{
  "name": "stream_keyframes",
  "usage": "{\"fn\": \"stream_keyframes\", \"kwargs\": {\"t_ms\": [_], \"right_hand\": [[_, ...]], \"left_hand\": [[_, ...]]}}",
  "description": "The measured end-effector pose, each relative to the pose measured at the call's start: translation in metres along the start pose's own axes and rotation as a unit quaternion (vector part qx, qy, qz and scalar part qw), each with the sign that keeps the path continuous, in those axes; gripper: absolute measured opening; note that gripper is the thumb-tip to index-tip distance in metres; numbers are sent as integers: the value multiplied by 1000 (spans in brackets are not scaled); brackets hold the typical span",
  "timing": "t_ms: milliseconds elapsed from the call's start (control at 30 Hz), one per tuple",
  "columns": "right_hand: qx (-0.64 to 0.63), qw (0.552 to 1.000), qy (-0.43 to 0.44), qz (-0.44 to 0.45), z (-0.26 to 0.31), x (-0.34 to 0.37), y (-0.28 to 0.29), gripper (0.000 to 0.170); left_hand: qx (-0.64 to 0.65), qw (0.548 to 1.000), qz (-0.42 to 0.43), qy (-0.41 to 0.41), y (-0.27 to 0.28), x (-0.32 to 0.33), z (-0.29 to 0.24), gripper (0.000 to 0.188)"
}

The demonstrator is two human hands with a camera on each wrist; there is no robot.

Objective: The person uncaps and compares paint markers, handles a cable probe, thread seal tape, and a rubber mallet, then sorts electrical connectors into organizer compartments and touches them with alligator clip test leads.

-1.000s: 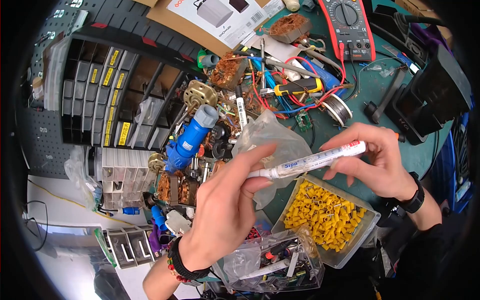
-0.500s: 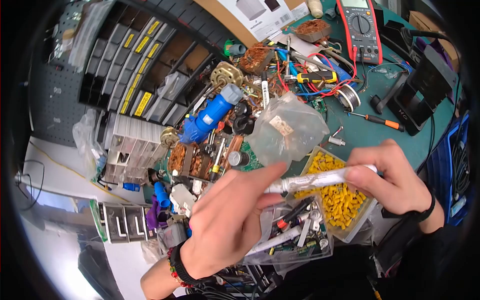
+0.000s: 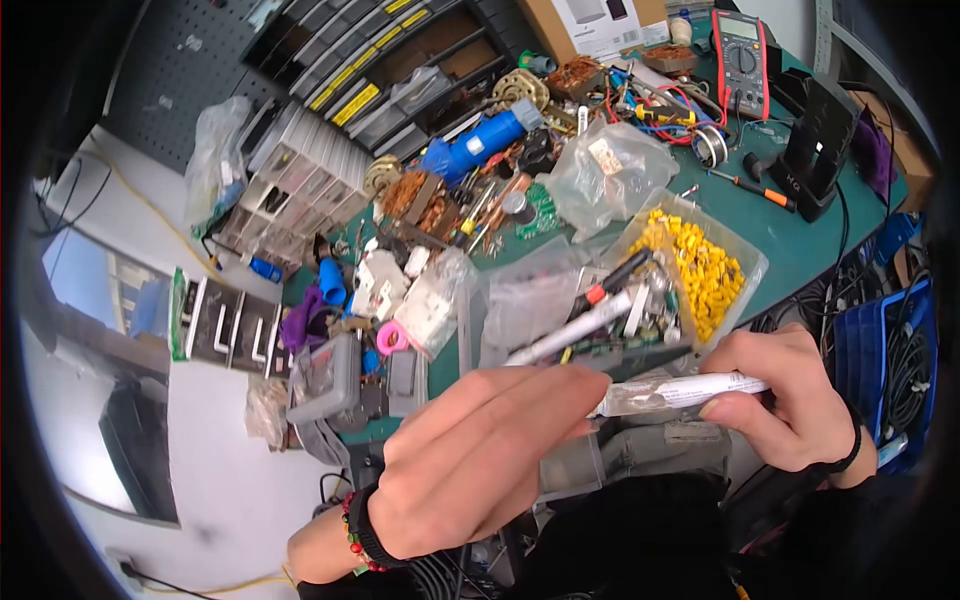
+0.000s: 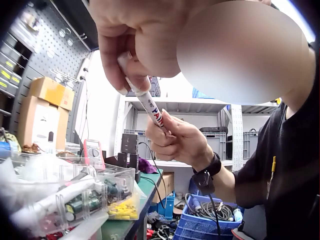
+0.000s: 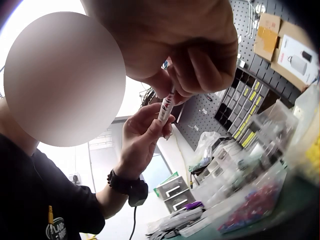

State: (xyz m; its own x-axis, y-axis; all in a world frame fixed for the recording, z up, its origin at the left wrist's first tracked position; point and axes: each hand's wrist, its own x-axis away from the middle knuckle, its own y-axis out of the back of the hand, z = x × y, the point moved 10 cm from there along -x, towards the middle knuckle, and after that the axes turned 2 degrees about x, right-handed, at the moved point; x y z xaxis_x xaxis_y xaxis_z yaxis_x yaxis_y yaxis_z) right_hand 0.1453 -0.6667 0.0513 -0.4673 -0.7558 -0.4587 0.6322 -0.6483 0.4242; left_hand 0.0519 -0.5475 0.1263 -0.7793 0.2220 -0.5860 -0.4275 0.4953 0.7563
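A white paint marker (image 3: 665, 393) lies between my two hands, near the front edge of the bench. My left hand (image 3: 480, 450) pinches its left end between thumb and fingers, hiding that end in the head view. Around the other end curl the thumb and fingers of my right hand (image 3: 785, 400). "PAI" lettering on the marker (image 4: 155, 112) shows in the left wrist view. Just beyond the hands stands a clear bin (image 3: 480, 345) of mixed parts, with a tub (image 3: 755, 275) of yellow caps to its right.
A plastic bag (image 3: 615, 180), a blue connector (image 3: 480, 145) and loose scrap parts crowd the green bench. An orange-handled screwdriver (image 3: 755, 188) lies by a black stand (image 3: 820, 155). At the back are a red multimeter (image 3: 741, 65) and drawer units (image 3: 300, 175).
The head view has shifted, showing more of the left side and near edge. Both hands and the marker sit lower in view. My right hand has curled more closely around the marker's end.
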Motion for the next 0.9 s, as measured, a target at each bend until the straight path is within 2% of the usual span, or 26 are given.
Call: {"fn": "stream_keyframes", "kwargs": {"t_ms": [67, 167, 200, 267, 300, 333, 400, 433, 500, 600, 667, 733, 767, 800, 867, 900], "right_hand": [[-69, 990, -94, 77, -2, 13, -23, 17], [-108, 980, -83, 144, 7, 31, -52, 18], [-105, 980, -78, 149, 13, 38, -61, 18], [-158, 970, -152, 102, 19, 49, -71, 20], [-164, 970, -145, 103, 29, 53, -74, 24], [-145, 975, -124, 112, 40, 52, -74, 22], [-73, 996, 22, 54, 63, 52, -73, 17], [-73, 995, 25, 58, 64, 53, -79, 17], [-28, 996, 81, 18, 77, 54, -77, 11], [-27, 997, 57, 55, 82, 54, -85, 11], [-44, 995, 25, 88, 81, 53, -90, 12], [-75, 986, -51, 141, 71, 57, -101, 13], [-81, 988, -79, 109, 69, 57, -100, 10], [-71, 987, -82, 121, 74, 57, -106, 10], [-79, 996, -20, 24, 93, 54, -94, 11], [-47, 997, 55, -2, 101, 56, -93, 15]], "left_hand": [[5, 1000, -7, 17, 5, 22, -8, 40], [9, 999, -34, 18, 13, 55, -25, 36], [5, 999, -40, 19, 16, 66, -32, 36], [-38, 998, -22, 34, 22, 84, -45, 34], [-49, 997, -48, 41, 30, 93, -52, 31], [-29, 998, -37, 42, 35, 100, -57, 36], [-35, 996, -52, 61, 42, 113, -63, 34], [-38, 996, -56, 62, 43, 116, -66, 34], [-40, 991, -115, 63, 54, 121, -71, 24], [-29, 990, -132, 50, 60, 132, -78, 20], [-24, 992, -123, 29, 60, 138, -81, 25], [1, 985, -173, 22, 66, 146, -84, 31], [-16, 992, -122, 28, 64, 147, -83, 35], [-18, 990, -127, 56, 65, 150, -79, 32], [-14, 988, -134, 76, 72, 154, -77, 31], [-4, 986, -141, 85, 75, 156, -76, 30]]}}
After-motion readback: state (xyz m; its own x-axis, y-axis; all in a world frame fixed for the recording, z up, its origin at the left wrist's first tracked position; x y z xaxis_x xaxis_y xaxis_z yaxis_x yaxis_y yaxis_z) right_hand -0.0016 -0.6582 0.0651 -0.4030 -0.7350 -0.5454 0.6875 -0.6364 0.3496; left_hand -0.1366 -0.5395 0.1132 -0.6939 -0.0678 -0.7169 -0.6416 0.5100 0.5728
